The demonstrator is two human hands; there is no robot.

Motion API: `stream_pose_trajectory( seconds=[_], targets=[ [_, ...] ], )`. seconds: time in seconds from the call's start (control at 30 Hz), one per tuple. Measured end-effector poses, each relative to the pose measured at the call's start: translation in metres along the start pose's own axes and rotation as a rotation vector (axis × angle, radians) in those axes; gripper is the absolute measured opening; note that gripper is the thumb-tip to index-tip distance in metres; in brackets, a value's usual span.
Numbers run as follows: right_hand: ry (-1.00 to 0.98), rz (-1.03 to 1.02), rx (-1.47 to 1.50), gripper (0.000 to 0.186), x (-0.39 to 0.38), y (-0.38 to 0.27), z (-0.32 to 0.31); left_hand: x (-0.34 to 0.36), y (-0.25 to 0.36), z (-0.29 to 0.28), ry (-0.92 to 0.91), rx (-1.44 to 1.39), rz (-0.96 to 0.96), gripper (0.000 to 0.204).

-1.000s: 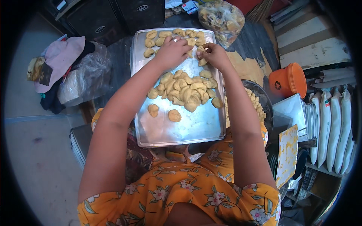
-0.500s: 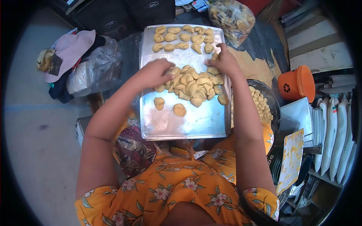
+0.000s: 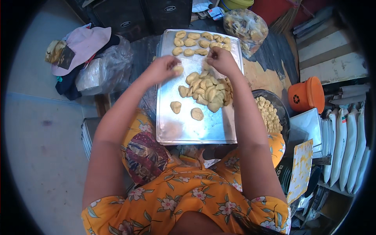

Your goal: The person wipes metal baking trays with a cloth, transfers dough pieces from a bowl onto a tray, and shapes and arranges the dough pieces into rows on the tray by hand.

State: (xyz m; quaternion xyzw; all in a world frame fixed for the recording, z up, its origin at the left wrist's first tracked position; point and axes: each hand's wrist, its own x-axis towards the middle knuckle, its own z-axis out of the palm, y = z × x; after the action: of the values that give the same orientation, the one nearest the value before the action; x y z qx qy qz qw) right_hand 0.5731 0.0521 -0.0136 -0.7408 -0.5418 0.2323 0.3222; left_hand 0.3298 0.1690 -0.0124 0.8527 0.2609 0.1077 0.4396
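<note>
A silver metal tray [image 3: 172, 131] lies in front of me, with rows of pale yellow dough pieces [image 3: 194, 36] at its far end and a heap of more pieces [image 3: 207, 93] in the middle. Two loose ones [image 3: 197, 114] sit nearer me. At the tray's left side, my left hand [image 3: 164, 68] has its fingers closed around a dough piece [image 3: 178, 69]. My right hand [image 3: 219, 58] is pinched above the gap between rows and heap, on what looks like another dough piece, partly hidden and blurred.
Right of the tray are a dark basin [image 3: 284, 115] of small dough lumps, orange buckets [image 3: 303, 96], stacked metal trays [image 3: 309, 125] and long white packs [image 3: 340, 145]. A filled plastic bag [image 3: 244, 29] stands behind. Clothes and plastic [image 3: 88, 53] lie at left; black cabinets [image 3: 121, 15] stand at back.
My left hand has left the far rows, reached the heap, and now lifts a piece to the upper left. My right hand has moved slightly inward. The view has shifted a little.
</note>
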Motion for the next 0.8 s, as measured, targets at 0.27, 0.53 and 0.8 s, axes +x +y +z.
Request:
stream_pose_trajectory(
  seconds=[0.27,0.53,0.8],
  targets=[
    [0.075,-0.044,-0.153,0.018,0.026,-0.01,0.026,0.037,-0.029,0.024,0.416,0.483,0.33,0.023],
    [0.214,-0.219,-0.457,0.025,0.032,0.003,0.027,0.043,-0.003,0.036,0.298,0.693,0.375,0.023],
    [-0.338,-0.123,-0.272,0.031,-0.018,-0.032,0.032,0.041,-0.007,0.033,0.273,0.599,0.399,0.022]
  ],
)
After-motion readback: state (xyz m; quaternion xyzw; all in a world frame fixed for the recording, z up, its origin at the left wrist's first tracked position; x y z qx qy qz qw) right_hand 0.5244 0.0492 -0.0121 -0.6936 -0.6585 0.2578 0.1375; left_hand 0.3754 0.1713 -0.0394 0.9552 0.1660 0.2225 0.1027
